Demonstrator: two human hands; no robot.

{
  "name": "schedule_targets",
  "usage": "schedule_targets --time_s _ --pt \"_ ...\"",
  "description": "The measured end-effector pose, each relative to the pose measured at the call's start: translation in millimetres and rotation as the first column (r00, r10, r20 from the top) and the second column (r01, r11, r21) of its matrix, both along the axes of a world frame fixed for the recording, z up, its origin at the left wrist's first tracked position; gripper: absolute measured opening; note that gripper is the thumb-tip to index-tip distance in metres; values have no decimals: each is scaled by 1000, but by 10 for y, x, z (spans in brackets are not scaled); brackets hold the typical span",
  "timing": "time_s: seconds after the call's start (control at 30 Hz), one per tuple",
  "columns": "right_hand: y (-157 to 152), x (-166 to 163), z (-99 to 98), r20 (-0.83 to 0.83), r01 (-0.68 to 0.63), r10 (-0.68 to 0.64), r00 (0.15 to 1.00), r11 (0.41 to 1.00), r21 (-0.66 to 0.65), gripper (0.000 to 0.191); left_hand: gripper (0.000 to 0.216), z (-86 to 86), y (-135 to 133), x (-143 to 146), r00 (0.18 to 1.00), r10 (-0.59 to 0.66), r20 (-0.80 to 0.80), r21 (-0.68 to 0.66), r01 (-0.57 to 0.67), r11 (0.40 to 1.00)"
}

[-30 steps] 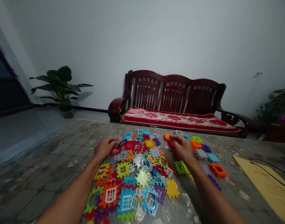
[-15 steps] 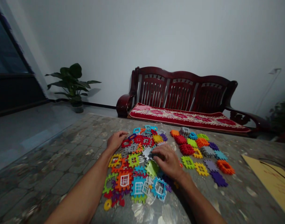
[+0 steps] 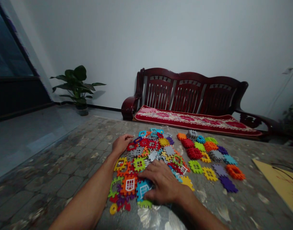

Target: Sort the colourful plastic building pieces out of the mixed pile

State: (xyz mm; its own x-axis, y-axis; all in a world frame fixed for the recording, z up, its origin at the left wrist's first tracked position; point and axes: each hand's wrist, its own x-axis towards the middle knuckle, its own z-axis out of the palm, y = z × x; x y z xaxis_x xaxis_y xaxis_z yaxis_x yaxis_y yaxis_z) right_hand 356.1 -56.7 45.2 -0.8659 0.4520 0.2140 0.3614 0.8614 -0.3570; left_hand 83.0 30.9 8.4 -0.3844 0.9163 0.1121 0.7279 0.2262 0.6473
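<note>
Mostly flat, notched plastic tiles (image 3: 146,159) — many colours, heaped.

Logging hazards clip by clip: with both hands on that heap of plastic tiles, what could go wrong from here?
1. The right hand lies flat on overlapping tiles in the mixed pile; dragging one could pull neighbours along.
2. The sorted tiles lie close beside the pile, so a sweep might jumble them.
3. The yellow ring and nearest tiles sit toward the near edge of the table; the left hand or forearm could knock them off.
</note>
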Motion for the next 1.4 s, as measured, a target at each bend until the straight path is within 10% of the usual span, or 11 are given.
schedule_targets --time_s 0.6,1.03,1.4 --pt "60 -4 -50 -365 167 -203 908 978 -129 8 30 8 22 -23 1000 -13 -13 -26 12 1000" --pt "319 192 -258 -598 398 -362 715 914 -78 56 30 91 -16 29 999 5 -38 -41 -6 999" --pt "258 253 -110 -452 449 -398 799 893 8 33 28 54 1 12 999 4 -47 -41 -6 999"
